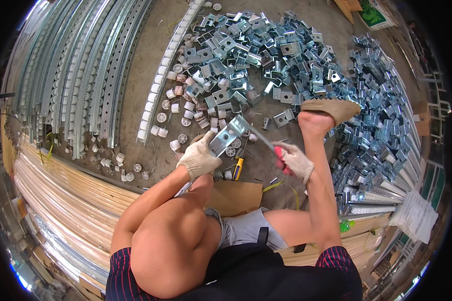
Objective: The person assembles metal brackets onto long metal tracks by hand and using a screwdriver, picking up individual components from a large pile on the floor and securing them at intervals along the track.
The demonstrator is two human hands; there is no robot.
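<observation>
L hand point(202, 156): gloved, sitting at 9 o'clock just off ctr; fingers closing round the lower end of the bracket.
Bracket point(228, 136): shiny metal w/ holes, lying tilted in the L hand near view ctr, upper end pointing to 1 o'clock.
R hand point(296, 163): gloved, sitting at 3 o'clock; fingers wrapping the red handle of a tool.
Tool point(280, 153): metal shaft pointing to 10 o'clock, its far end reaching the bracket's upper end; blurring, so can't tell if touching.
Screwdriver point(238, 169): yellow-handled, lying on floor just off the bracket, approx 5 o'clock from it.
White rollers point(186, 122): scattering loose at 11 o'clock.
Roller strip point(158, 80): running along 11 o'clock.
Rails point(85, 65): lying side by side at 10 o'clock.
Bracket piles: 2; 1 point(289, 48) spreading at 1 o'clock, 1 point(369, 125) at 2–3 o'clock.
Sandal point(331, 109): resting btwn the 2 piles' near edges, 2 o'clock.
Cardboard point(238, 194): lying at 6 o'clock.
</observation>
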